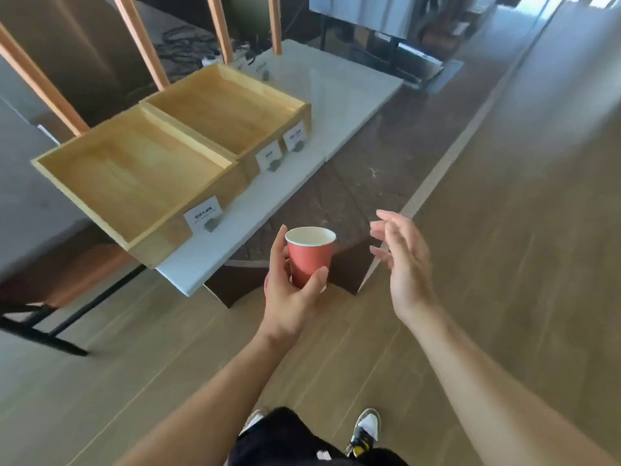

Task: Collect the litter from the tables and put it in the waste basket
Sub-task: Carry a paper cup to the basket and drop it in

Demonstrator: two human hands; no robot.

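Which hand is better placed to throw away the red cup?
Left, probably: the left hand holds the red cup upright in its grip; the right hand is open and empty. No basket is in view.

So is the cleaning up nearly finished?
One red paper cup is picked up: the left hand grips it beside the white table. The right hand is open, holding nothing. Left to do: drop it in the waste basket, which isn't in view.
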